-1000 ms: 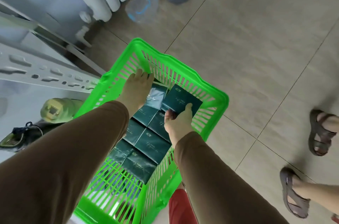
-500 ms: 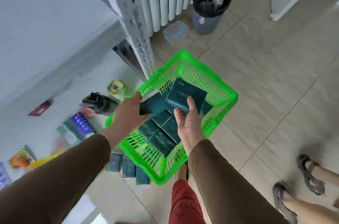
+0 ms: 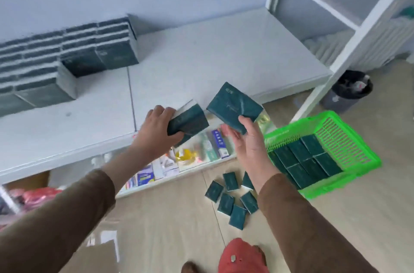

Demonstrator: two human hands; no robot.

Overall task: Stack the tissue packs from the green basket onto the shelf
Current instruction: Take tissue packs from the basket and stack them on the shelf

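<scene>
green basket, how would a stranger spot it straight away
Follow the white shelf to its right end, then down to the tiled floor by its corner post. The green basket sits there, slatted, with dark tissue packs inside; nothing nearby is as bright.

Bright, even daylight; motion blur smears the stacked packs [image 3: 67, 57], wide-angle bending at edges.
</scene>
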